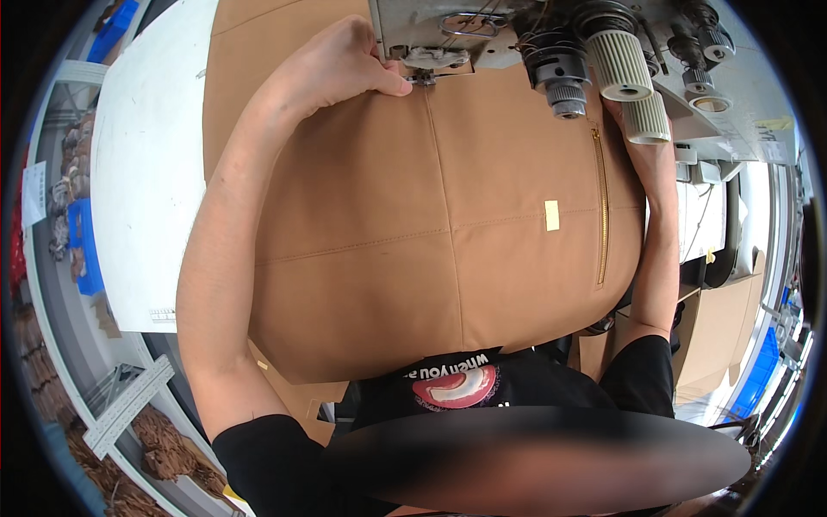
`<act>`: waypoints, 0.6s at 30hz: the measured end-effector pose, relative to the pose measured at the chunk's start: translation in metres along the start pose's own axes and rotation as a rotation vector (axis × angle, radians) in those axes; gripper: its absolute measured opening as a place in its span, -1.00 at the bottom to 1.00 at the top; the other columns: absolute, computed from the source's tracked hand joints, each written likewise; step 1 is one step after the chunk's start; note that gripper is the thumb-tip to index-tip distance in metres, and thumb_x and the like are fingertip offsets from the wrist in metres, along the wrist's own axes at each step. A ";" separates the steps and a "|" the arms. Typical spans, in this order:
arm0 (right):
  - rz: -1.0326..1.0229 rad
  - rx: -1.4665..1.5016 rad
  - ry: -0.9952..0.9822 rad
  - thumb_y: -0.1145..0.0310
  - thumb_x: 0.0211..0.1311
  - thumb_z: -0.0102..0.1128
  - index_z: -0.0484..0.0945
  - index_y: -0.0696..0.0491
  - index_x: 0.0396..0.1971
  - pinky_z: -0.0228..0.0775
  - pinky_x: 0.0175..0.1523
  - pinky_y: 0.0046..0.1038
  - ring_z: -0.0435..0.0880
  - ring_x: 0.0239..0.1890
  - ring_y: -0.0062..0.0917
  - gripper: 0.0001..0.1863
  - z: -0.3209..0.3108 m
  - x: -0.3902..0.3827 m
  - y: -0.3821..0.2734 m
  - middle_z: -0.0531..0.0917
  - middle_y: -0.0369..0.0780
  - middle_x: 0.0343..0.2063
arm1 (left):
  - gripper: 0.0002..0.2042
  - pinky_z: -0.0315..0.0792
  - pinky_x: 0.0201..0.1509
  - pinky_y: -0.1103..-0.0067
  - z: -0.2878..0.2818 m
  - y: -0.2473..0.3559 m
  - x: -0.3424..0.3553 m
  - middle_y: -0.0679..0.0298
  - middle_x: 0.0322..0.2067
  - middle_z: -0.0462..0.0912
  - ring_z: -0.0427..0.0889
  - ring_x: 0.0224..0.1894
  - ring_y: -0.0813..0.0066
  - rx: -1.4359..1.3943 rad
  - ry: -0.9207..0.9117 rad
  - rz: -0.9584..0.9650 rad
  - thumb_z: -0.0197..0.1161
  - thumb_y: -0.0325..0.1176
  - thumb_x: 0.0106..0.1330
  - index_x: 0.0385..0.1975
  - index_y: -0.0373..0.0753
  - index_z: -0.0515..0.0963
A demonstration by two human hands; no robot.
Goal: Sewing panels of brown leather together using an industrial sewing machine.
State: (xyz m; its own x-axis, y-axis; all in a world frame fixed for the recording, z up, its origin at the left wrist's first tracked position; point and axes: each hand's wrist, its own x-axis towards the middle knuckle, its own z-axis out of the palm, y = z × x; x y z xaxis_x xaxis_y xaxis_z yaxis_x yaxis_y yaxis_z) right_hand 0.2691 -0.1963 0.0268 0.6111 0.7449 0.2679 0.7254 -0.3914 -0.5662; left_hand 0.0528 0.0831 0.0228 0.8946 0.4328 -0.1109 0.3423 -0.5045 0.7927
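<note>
A large tan panel [362, 189], perhaps leather, is spread under the head of a sewing machine [491, 43] and hangs down toward my body. A long seam on it runs from the presser foot [422, 77] toward me, crossed by a stitched seam. My left hand [349, 65] is at the left of the presser foot, fingers closed together and thumb tip beside the foot; what they pinch is hidden. My right hand [613, 112] lies at the panel's right edge, its fingers mostly behind the machine's knobs. Near it runs a brass zipper [603, 207], with a pale yellow sticker [552, 215] to its left.
Ribbed tension knobs [618, 65] jut from the machine above the panel's right part. A white tabletop [142, 172] extends at left. Beyond it are shelving with blue bins [84, 246] and brown bundles [168, 444]. Cardboard [715, 332] stands at right.
</note>
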 end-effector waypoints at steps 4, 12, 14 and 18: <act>0.032 -0.035 -0.002 0.30 0.24 0.18 0.57 0.23 -0.18 0.44 -0.19 -0.42 0.69 -0.36 -0.37 -0.71 0.000 0.000 -0.001 0.68 -0.03 -0.39 | -0.77 0.28 -0.38 0.64 0.002 -0.001 0.000 0.41 -0.68 0.40 0.38 -0.56 0.62 -0.015 0.017 0.029 0.40 -0.29 -0.12 -0.67 -0.23 0.46; 0.017 -0.037 0.015 0.32 0.24 0.19 0.57 0.23 -0.20 0.43 -0.22 -0.44 0.66 -0.42 -0.45 -0.73 0.000 0.001 0.000 0.68 -0.03 -0.42 | -0.75 0.31 -0.36 0.63 0.002 -0.003 0.001 0.40 -0.68 0.43 0.42 -0.55 0.63 0.001 0.043 0.048 0.41 -0.26 -0.13 -0.67 -0.23 0.47; -0.015 -0.042 0.023 0.32 0.24 0.18 0.57 0.23 -0.20 0.43 -0.22 -0.45 0.65 -0.43 -0.44 -0.73 0.001 0.001 0.001 0.68 -0.04 -0.42 | -0.75 0.30 -0.37 0.63 -0.001 -0.003 0.003 0.40 -0.68 0.43 0.41 -0.55 0.63 0.016 0.019 0.048 0.41 -0.26 -0.13 -0.67 -0.23 0.47; -0.026 -0.031 0.021 0.32 0.24 0.18 0.57 0.23 -0.21 0.43 -0.22 -0.44 0.66 -0.42 -0.43 -0.73 0.002 0.002 -0.001 0.68 -0.03 -0.42 | -0.75 0.28 -0.40 0.62 0.002 -0.003 0.000 0.41 -0.70 0.38 0.36 -0.58 0.64 -0.024 0.050 0.042 0.40 -0.28 -0.12 -0.69 -0.24 0.45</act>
State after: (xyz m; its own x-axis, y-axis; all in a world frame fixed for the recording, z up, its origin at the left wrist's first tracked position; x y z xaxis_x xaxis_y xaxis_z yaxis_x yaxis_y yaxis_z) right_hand 0.2690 -0.1936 0.0261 0.5986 0.7434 0.2986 0.7501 -0.3892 -0.5347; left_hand 0.0520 0.0832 0.0195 0.8926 0.4482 -0.0477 0.2972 -0.5056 0.8100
